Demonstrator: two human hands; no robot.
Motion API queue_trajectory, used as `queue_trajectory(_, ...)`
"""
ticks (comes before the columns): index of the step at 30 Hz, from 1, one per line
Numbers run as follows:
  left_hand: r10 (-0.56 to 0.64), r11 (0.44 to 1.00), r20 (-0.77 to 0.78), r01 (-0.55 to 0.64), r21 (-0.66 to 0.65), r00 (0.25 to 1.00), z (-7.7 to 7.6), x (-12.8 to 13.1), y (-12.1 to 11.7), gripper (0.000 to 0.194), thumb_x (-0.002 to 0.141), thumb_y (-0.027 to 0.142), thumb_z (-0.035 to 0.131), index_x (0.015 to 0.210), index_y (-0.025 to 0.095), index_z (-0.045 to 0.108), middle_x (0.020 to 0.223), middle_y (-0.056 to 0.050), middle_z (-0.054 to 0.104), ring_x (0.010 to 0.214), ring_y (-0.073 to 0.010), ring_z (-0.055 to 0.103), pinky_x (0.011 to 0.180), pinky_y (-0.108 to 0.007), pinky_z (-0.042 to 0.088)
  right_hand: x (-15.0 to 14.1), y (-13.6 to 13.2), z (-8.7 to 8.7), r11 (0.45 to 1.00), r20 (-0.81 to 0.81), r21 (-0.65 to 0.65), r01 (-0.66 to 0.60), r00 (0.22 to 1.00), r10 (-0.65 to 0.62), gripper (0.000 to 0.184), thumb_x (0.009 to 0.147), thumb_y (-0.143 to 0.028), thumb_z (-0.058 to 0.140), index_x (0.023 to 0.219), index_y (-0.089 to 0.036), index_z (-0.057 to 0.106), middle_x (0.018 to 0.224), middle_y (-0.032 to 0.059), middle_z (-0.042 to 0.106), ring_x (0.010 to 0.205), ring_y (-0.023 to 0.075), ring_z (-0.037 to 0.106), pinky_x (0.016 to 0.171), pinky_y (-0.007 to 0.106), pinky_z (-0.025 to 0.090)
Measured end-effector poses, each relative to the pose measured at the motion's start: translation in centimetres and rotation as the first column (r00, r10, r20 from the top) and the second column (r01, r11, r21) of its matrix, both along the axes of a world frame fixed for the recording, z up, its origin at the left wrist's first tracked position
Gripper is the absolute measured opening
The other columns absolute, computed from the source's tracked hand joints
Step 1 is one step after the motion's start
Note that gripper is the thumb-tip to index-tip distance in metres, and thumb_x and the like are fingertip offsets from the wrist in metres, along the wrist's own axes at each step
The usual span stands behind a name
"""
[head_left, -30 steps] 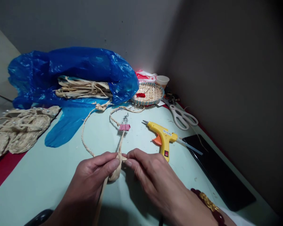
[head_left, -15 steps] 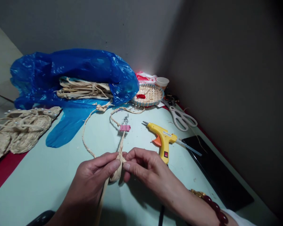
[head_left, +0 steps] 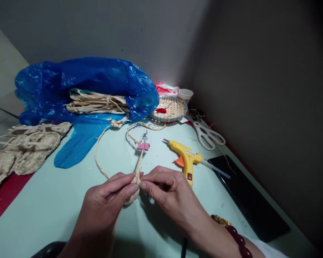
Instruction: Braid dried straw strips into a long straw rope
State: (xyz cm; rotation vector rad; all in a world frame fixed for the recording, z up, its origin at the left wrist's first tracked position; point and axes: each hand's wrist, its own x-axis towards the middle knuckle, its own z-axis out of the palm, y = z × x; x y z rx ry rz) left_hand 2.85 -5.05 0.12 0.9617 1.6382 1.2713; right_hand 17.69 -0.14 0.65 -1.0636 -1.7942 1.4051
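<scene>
A pale straw braid (head_left: 139,165) runs toward me from a pink binder clip (head_left: 143,146) on the table. My left hand (head_left: 104,202) pinches the braid between thumb and forefinger at its near end. From the other side my right hand (head_left: 168,190) is closed on the same spot, its thumb and forefinger on the strands. Below the fingertips hangs a wider, rounded bunch of straw (head_left: 131,199), partly covered by the left thumb. A thin braided cord (head_left: 97,157) curves away behind the left hand.
A yellow glue gun (head_left: 187,156) lies right of the hands, near white scissors (head_left: 207,135) and a black phone-like slab (head_left: 253,197). Behind are a blue plastic bag (head_left: 97,75) with straw bundles (head_left: 97,102) and a woven basket (head_left: 174,107). Woven straw pieces (head_left: 34,147) lie left.
My right hand's fingers have drawn closer together on the braid, and its wrist has shifted slightly left. The left hand still pinches the same place.
</scene>
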Motion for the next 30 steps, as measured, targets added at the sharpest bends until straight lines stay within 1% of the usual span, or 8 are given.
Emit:
queue_trajectory(4,-0.003,0.998,-0.188,0.014,0.054,0.982,-0.4,-0.3,0.0,0.013,0.069,0.028,0.072,0.080,0.024,0.078,0.078,0.001,0.072,0.072,-0.0162,0.065,0.065,-0.022,0.053,-0.2,-0.1,0.2,0.998,-0.005,0.032,0.054,0.999,-0.054,0.014,0.083,-0.020,0.065,0.088,-0.022,0.078,0.074,0.0021,0.068,0.069,0.0128,0.058,0.064,0.023,0.043)
queue_trajectory(7,0.011,0.986,-0.341,0.046,0.159,0.940,-0.5,-0.4,-0.2,0.009,0.074,0.027,0.070,0.079,0.025,0.076,0.079,0.002,0.072,0.073,-0.0157,0.064,0.071,-0.023,0.051,-0.3,-0.1,0.2,0.999,-0.058,-0.022,0.032,0.998,-0.033,0.014,0.084,-0.023,0.065,0.089,-0.023,0.078,0.074,0.0014,0.068,0.069,0.0128,0.058,0.064,0.023,0.043)
queue_trajectory(11,-0.084,0.956,-0.439,0.196,0.217,0.895,-0.4,-0.3,-0.7,0.019,0.084,0.024,0.060,0.096,0.024,0.074,0.080,0.000,0.068,0.075,-0.0161,0.062,0.069,-0.024,0.048,-0.4,0.0,0.0,0.991,-0.142,-0.134,0.004,0.990,-0.023,0.015,0.085,-0.026,0.064,0.088,-0.023,0.078,0.080,0.0017,0.070,0.074,0.0138,0.059,0.068,0.024,0.043)
queue_trajectory(14,-0.140,0.927,-0.514,0.294,0.233,0.847,-0.7,-0.3,-1.0,0.024,0.089,0.022,0.054,0.106,0.023,0.070,0.076,0.000,0.061,0.072,-0.0146,0.059,0.067,-0.023,0.047,-0.6,-0.1,0.0,0.989,-0.104,-0.146,0.023,0.994,-0.039,0.017,0.085,-0.024,0.061,0.086,-0.020,0.077,0.081,0.0029,0.069,0.076,0.0143,0.059,0.069,0.024,0.043)
queue_trajectory(19,-0.047,0.855,-0.750,0.415,0.311,0.659,-1.3,-1.0,-1.0,0.027,0.089,0.019,0.053,0.113,0.021,0.064,0.073,0.000,0.059,0.069,-0.0159,0.056,0.069,-0.028,0.045,-0.8,-0.6,0.0,0.995,0.066,0.029,0.091,0.993,-0.093,0.017,0.081,-0.020,0.059,0.075,-0.014,0.074,0.067,0.0015,0.060,0.058,0.0106,0.049,0.054,0.023,0.036)
queue_trajectory(22,0.020,0.877,-0.834,0.390,0.279,0.552,-0.9,-1.3,-0.9,0.014,0.087,0.024,0.057,0.098,0.019,0.064,0.072,0.000,0.063,0.068,-0.0172,0.058,0.070,-0.030,0.044,-0.5,-0.8,-0.2,0.975,0.102,0.203,0.094,0.988,-0.116,0.015,0.081,-0.018,0.059,0.072,-0.013,0.070,0.062,-0.0009,0.053,0.054,0.0089,0.045,0.051,0.022,0.033)
queue_trajectory(25,-0.033,0.924,-0.808,0.326,0.200,0.589,-0.5,-1.0,-1.2,0.012,0.087,0.031,0.056,0.081,0.021,0.061,0.069,0.001,0.062,0.065,-0.0168,0.059,0.066,-0.029,0.044,-0.1,-1.0,-0.3,0.950,0.128,0.306,0.069,0.985,-0.113,0.016,0.085,-0.018,0.056,0.073,-0.014,0.067,0.066,-0.0001,0.055,0.057,0.0093,0.048,0.053,0.022,0.034)
queue_trajectory(30,-0.084,0.956,-0.700,0.255,0.143,0.709,-0.4,0.1,-2.2,0.009,0.085,0.031,0.056,0.084,0.024,0.063,0.070,0.002,0.068,0.060,-0.0167,0.062,0.059,-0.026,0.045,0.1,-1.2,-0.4,0.952,0.122,0.307,0.013,0.991,-0.053,0.023,0.091,-0.021,0.051,0.078,-0.016,0.069,0.071,0.0021,0.060,0.061,0.0105,0.052,0.055,0.022,0.037)
